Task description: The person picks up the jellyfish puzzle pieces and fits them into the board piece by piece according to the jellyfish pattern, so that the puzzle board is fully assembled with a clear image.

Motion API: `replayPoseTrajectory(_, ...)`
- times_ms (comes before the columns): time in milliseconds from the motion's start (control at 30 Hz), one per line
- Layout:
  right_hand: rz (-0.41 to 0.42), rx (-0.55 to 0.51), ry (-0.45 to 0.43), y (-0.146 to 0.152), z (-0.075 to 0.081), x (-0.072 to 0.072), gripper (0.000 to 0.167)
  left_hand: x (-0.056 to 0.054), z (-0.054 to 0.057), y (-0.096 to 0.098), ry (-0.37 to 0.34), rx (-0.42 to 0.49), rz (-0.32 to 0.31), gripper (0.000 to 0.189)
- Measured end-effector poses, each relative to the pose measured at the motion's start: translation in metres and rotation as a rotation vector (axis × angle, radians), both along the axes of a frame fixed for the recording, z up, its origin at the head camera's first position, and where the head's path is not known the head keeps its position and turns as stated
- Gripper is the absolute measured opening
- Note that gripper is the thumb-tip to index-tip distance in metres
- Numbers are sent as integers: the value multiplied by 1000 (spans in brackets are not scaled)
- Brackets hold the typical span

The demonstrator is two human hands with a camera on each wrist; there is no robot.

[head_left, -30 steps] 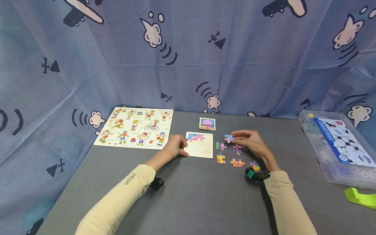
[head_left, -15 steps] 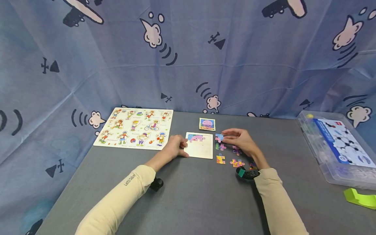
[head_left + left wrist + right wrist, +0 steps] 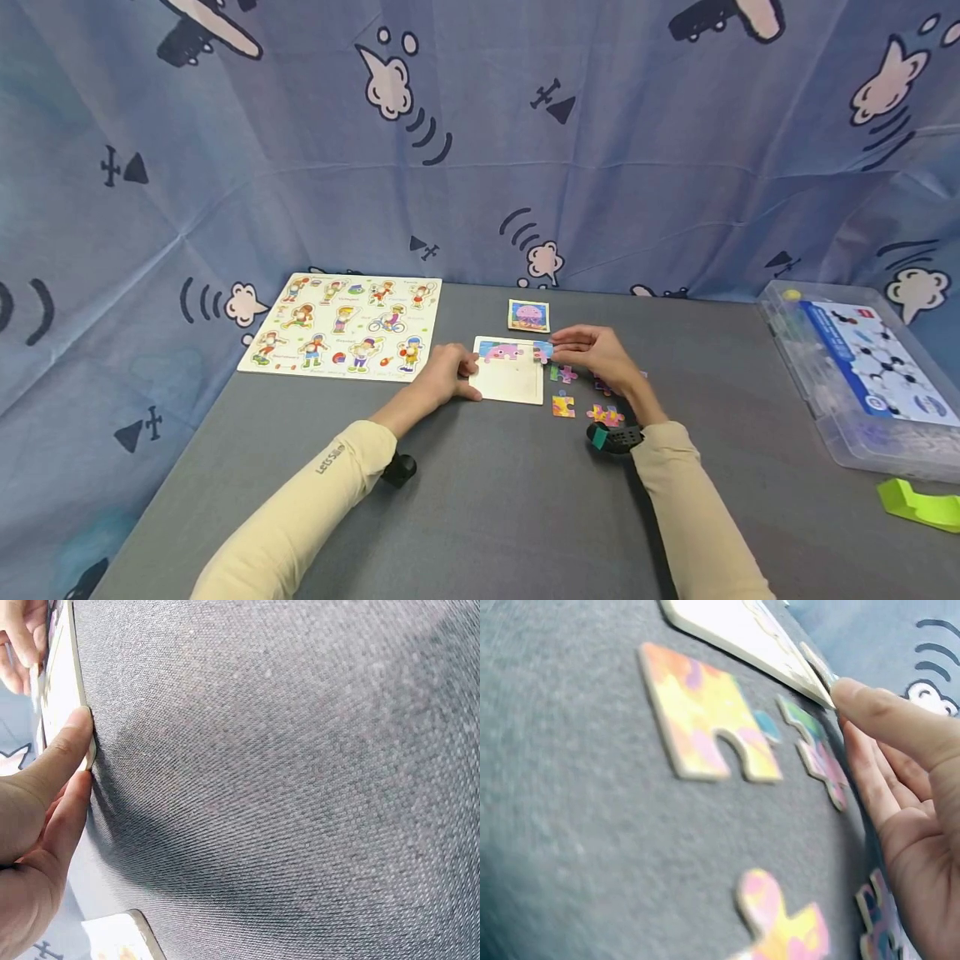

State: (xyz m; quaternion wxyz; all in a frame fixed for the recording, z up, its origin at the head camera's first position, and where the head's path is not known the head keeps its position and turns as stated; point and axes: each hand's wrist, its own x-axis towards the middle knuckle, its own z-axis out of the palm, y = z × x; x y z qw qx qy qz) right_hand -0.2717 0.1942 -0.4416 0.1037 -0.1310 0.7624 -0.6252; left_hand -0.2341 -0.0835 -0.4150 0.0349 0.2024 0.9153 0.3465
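A small square puzzle tray (image 3: 506, 386) lies on the grey table, with a few joined pieces showing a pink animal (image 3: 503, 352) along its top. My left hand (image 3: 446, 373) holds the tray's left edge, thumb near the lower corner, as the left wrist view also shows. Between thumb and fingers, my right hand (image 3: 596, 352) pinches a blue-and-pink puzzle piece (image 3: 543, 352) over the tray's upper right corner. To the right lie loose pieces: a yellow one (image 3: 705, 712), a green-and-pink one (image 3: 814, 746) and others partly hidden under the right hand.
Behind the tray sits a small pink-and-blue picture puzzle (image 3: 528, 315). A large board with cartoon children (image 3: 345, 329) lies to the left. At right are a clear plastic case (image 3: 840, 417) and a bright green object (image 3: 921, 506). A patterned curtain (image 3: 465, 167) hangs behind.
My right hand has carried the puzzle piece leftward, from above the loose pieces to the tray's upper right corner. The left hand and the tray have stayed put.
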Motion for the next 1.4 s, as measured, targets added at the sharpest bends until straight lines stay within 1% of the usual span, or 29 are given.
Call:
replayPoseTrajectory(167, 11, 36, 26, -8, -3, -3, 36, 0, 0, 0, 5, 5, -1, 33)
replayPoseTrajectory(333, 6, 81, 54, -15, -4, -6, 34, -1, -1, -1, 17, 4, -11, 33)
replayPoseTrajectory(433, 8, 98, 66, -19, -3, -7, 33, -1, -2, -1, 24, 5, -21, 32)
replayPoseTrajectory(567, 16, 126, 103, -23, 1, -7, 31, -2, -3, -2, 40, 7, -26, 32)
replayPoseTrajectory(667, 15, 169, 138, -25, 2, -8, 30, -3, -3, -2, 52, 8, -29, 32)
replayPoseTrajectory(867, 11, 250, 149, -28, 3, -10, 30, -3, -5, -3, 53, 17, -35, 32)
replayPoseTrajectory(1067, 13, 276, 131, -28, 5, -11, 31, -3, -5, -4, 58, 30, -42, 32)
replayPoseTrajectory(1167, 14, 272, 133, -29, 6, -10, 31, -2, -4, -4, 59, 31, -46, 32)
replayPoseTrajectory(1267, 19, 259, 143, -30, 7, -9, 29, -2, -3, -4, 53, 29, -43, 32)
replayPoseTrajectory(1400, 21, 245, 176, -32, 7, -8, 25, -2, -3, -3, 40, 25, -37, 32)
